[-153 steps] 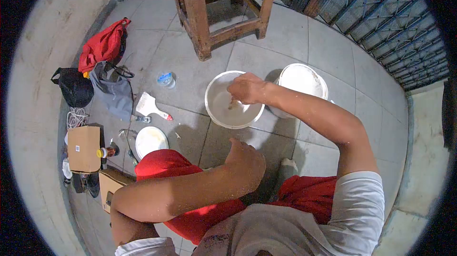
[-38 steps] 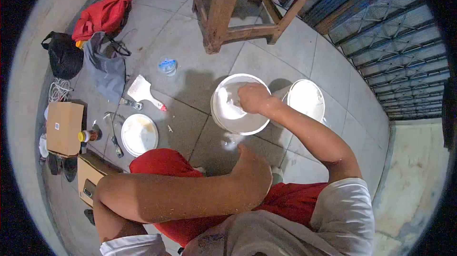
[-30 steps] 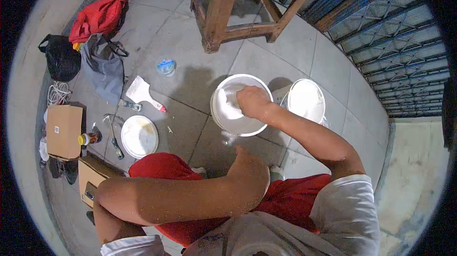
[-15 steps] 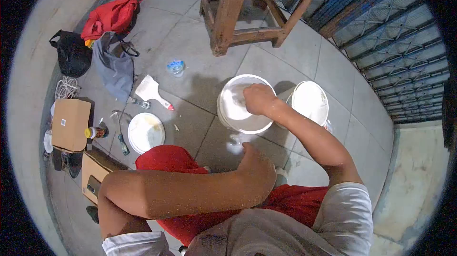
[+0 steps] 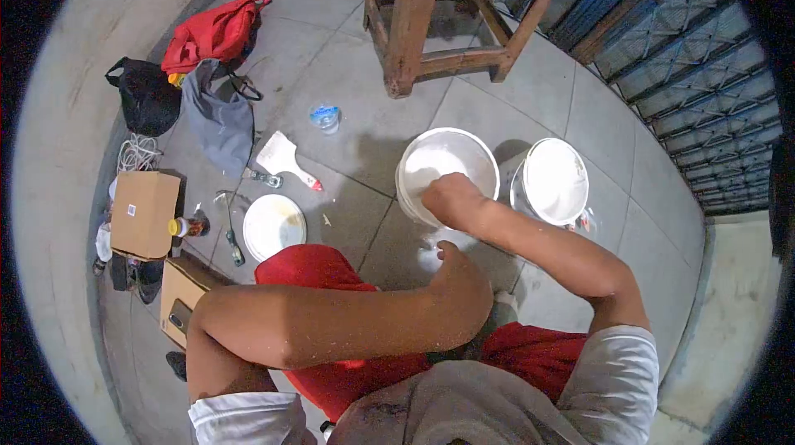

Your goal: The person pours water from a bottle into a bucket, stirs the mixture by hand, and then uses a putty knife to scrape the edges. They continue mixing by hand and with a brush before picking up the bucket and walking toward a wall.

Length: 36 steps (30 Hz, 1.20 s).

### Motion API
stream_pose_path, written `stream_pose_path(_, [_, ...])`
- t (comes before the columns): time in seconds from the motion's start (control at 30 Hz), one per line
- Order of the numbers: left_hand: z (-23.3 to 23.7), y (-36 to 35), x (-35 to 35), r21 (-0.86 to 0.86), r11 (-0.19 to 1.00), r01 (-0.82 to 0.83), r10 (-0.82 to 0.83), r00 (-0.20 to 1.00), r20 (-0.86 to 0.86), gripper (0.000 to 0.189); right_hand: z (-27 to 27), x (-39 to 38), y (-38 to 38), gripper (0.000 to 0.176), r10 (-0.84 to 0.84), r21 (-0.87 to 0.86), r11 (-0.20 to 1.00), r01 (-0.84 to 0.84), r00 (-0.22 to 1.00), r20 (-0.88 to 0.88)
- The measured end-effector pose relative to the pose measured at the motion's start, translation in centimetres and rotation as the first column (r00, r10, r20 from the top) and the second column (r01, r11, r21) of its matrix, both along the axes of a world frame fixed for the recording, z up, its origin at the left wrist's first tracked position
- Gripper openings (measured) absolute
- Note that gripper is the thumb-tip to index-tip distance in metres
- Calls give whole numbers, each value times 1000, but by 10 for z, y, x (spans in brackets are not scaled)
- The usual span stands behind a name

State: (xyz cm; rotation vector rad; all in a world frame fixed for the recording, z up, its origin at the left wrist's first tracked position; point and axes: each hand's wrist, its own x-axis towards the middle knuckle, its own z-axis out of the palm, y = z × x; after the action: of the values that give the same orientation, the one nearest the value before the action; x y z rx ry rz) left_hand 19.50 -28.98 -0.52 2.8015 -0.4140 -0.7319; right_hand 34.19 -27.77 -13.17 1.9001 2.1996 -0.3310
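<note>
A white bucket (image 5: 411,165) with pale contents stands on the tiled floor in front of me. My right hand (image 5: 454,201) is closed over its near rim, fingers bent downward; what it holds, if anything, is hidden. My left hand (image 5: 464,279) lies low on the near side of the bucket, with a thumb or finger raised. Its other fingers are hidden behind the hand. A white smear (image 5: 429,256) marks the floor between that hand and the bucket. Right of the bucket stands a second white bucket (image 5: 556,182) with a whitish top.
A brown stool (image 5: 406,39) stands ahead. On the left are a wide brush (image 5: 281,155), a round white lid (image 5: 275,228), a plastic cup (image 5: 326,119), a scraper (image 5: 263,178), a cardboard box (image 5: 145,226), a jar (image 5: 189,226) and bags (image 5: 217,118). A metal gate (image 5: 704,97) borders the right.
The view has shifted, so the floor objects appear further right. My right hand has moved from inside the bucket's opening toward its near rim.
</note>
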Motion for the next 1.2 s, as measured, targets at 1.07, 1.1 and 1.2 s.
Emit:
stream_pose_path(1.07, [15,2,-2,-11,999,40,-40,998,-51,49,3,29,6,27,-429,-326,879,347,874,-227])
stream_pose_path(1.1, [15,1,-2,-35,999,1,-3,998,-55,42,0,32,6,31,-469,-300,874,384,829,-306])
stream_pose_path(1.2, [14,0,-3,-55,998,-37,33,997,-65,36,3,35,2,36,-557,-254,830,496,719,-416])
